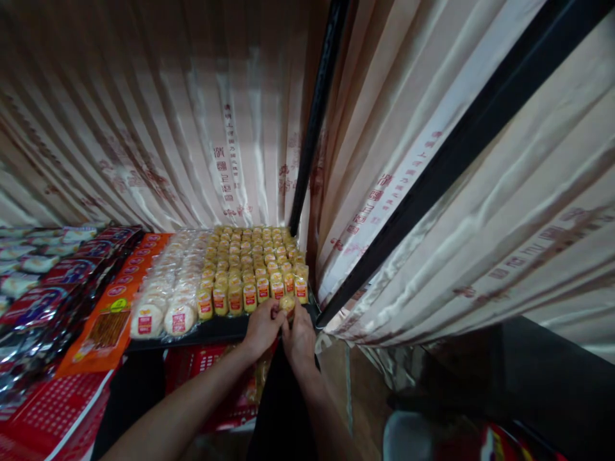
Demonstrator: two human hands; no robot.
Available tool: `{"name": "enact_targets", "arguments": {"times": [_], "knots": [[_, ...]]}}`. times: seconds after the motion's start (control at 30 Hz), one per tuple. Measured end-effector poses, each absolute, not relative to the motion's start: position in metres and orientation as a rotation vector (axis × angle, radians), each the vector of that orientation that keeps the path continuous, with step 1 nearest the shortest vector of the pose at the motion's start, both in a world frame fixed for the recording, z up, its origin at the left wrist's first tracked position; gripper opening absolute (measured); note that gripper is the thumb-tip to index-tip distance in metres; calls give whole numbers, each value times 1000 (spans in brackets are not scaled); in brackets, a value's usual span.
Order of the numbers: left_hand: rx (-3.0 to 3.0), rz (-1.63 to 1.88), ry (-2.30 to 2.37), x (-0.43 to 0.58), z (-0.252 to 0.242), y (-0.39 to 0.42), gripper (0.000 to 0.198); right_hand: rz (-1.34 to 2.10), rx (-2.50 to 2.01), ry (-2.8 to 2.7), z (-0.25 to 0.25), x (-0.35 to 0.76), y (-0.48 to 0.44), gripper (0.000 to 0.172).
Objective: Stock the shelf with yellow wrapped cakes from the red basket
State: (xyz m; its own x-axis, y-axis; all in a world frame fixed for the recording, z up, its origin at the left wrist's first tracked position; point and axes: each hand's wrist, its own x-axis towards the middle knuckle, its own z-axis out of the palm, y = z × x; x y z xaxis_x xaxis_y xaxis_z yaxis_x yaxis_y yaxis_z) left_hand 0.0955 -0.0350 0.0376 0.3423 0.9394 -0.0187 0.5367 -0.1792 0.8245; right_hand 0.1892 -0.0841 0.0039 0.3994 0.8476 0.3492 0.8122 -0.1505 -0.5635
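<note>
Both my hands meet at the front edge of a dark shelf point(225, 330). My left hand point(262, 330) and my right hand point(298, 339) pinch together on one small yellow wrapped snack point(287, 303), held just in front of the front row. Behind it stand many rows of the same small yellow packs with red labels point(250, 262), upright and packed tight.
Round white cakes in clear wrap point(168, 294) lie left of the yellow packs. Orange packets point(113, 314) and dark red packets point(57, 282) fill the shelf further left. Beige printed curtains point(432, 192) hang behind and to the right, with black frame posts point(314, 121). Red boxes point(206, 365) sit below.
</note>
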Motion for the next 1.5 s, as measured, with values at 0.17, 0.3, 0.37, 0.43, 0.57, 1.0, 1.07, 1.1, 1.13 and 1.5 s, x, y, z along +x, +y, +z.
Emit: {"name": "enact_targets", "arguments": {"times": [0.17, 0.3, 0.37, 0.43, 0.57, 1.0, 1.07, 1.1, 1.13, 1.5], "knots": [[1885, 677, 1376, 112, 37, -26, 11, 55, -1875, -1324, -1, 192, -77, 53], [1954, 698, 1408, 118, 39, -21, 11, 51, -1834, -1262, -9, 190, -76, 52], [1965, 688, 1434, 119, 41, -19, 11, 66, -1813, -1237, -14, 190, -74, 50], [1975, 691, 1450, 119, 42, -17, 12, 83, -1789, -1218, -18, 191, -70, 48], [2013, 669, 1501, 122, 45, -15, 14, 123, -1724, -1225, -22, 196, -62, 48], [1965, 581, 1477, 138, 45, -9, 17, 169, -1695, -1115, -27, 206, -62, 48], [1952, 587, 1462, 139, 43, -8, 17, 167, -1685, -1116, -28, 205, -62, 47], [1948, 590, 1460, 139, 42, -7, 16, 160, -1680, -1125, -29, 205, -62, 47], [1945, 596, 1458, 139, 41, -7, 15, 146, -1677, -1134, -30, 204, -62, 47], [1878, 656, 1475, 141, 36, -10, 15, -11, -1706, -1216, -35, 200, -64, 42]]}}
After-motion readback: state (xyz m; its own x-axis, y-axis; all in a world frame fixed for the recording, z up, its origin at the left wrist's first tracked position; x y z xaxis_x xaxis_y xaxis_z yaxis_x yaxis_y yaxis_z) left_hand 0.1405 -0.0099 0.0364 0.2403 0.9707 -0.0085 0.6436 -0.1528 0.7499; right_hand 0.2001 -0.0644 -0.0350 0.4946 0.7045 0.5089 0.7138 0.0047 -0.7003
